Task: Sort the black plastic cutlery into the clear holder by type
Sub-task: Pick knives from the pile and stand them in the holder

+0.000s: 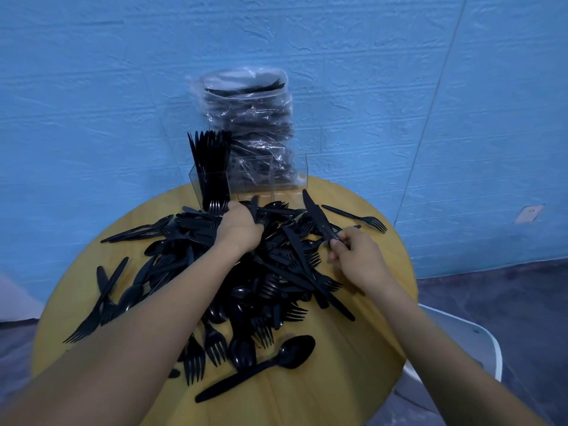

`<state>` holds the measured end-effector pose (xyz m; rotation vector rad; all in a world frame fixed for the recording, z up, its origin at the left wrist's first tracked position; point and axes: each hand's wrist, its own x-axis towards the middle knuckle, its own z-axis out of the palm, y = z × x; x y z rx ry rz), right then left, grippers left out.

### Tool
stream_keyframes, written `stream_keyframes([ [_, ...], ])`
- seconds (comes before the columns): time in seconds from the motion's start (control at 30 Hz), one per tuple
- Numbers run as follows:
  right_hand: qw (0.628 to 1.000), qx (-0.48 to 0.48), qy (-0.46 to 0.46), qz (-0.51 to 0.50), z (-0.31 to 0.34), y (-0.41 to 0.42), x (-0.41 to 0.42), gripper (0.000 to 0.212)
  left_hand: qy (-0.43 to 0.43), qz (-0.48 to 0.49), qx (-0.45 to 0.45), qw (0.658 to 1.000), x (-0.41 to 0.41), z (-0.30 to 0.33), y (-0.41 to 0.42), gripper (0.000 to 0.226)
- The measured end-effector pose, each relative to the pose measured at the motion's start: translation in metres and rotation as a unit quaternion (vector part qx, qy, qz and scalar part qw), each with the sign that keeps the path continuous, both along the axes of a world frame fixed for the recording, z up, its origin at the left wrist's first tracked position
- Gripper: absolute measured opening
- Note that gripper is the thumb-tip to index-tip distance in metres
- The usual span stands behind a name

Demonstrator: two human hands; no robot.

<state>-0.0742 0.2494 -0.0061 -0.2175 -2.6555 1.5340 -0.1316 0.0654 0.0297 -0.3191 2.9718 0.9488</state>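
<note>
- A knife (pixel 318 218) is pinched at its handle end by the fingertips of the right hand (pixel 356 256); the blade is raised clear of the pile (pixel 246 272) on the round table (pixel 353 364).
- The knife's long axis runs from the hand up and to the left, blade tip pointing towards the clear holder (pixel 249 179) at the table's far edge.
- The left hand (pixel 239 229) is curled round several pieces at the far side of the pile; their type cannot be told.
- The holder's left compartment is filled with upright cutlery; the middle and right compartments appear empty.
- The knife should be turned upright, then lowered into a compartment reserved for knives only.
- A firm pinch is advised, as smooth plastic may slip.
</note>
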Motion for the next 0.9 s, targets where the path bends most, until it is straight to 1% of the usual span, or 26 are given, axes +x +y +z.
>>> stream_keyframes([
  [0.03,1.000,-0.016,0.007,0.000,0.003,-0.001,0.000,0.014,0.012,-0.006,0.021,1.000,0.002,0.001,-0.002,0.042],
  [0.13,0.998,-0.056,0.030,0.003,0.014,-0.009,0.000,0.014,0.066,-0.045,0.090,0.993,0.013,0.005,-0.005,0.012],
  [0.23,0.990,-0.134,0.030,0.012,0.025,-0.022,0.005,0.014,0.086,-0.079,0.187,0.975,0.030,0.008,-0.004,0.011],
  [0.33,0.971,-0.239,0.001,0.010,0.036,-0.036,0.012,0.018,0.069,-0.074,0.329,0.939,0.044,0.009,0.000,0.010],
  [0.37,0.963,-0.269,-0.006,0.009,0.039,-0.040,0.014,0.018,0.061,-0.074,0.366,0.926,0.047,0.009,0.001,0.011],
  [0.43,0.954,-0.301,-0.006,0.009,0.043,-0.049,0.017,0.019,0.054,-0.076,0.412,0.906,0.053,0.010,0.004,0.012],
  [0.5,0.946,-0.323,0.000,0.004,0.045,-0.057,0.020,0.020,0.055,-0.080,0.440,0.893,0.061,0.012,0.008,0.013],
  [0.57,0.943,-0.331,0.012,-0.012,0.045,-0.065,0.021,0.018,0.052,-0.087,0.468,0.878,0.069,0.012,0.012,0.019],
  [0.63,0.943,-0.329,0.027,-0.038,0.043,-0.071,0.022,0.008,0.045,-0.096,0.490,0.865,0.077,0.011,0.015,0.023],
  [0.67,0.941,-0.331,0.033,-0.054,0.043,-0.073,0.023,0.002,0.043,-0.096,0.496,0.862,0.080,0.009,0.016,0.023],
  [0.77,0.943,-0.316,0.053,-0.091,0.044,-0.076,0.024,0.007,0.055,-0.081,0.496,0.863,0.083,0.007,0.015,0.023],
  [0.9,0.951,-0.296,0.050,-0.079,0.047,-0.080,0.027,0.008,0.054,-0.075,0.507,0.857,0.086,0.007,0.009,0.021],
])
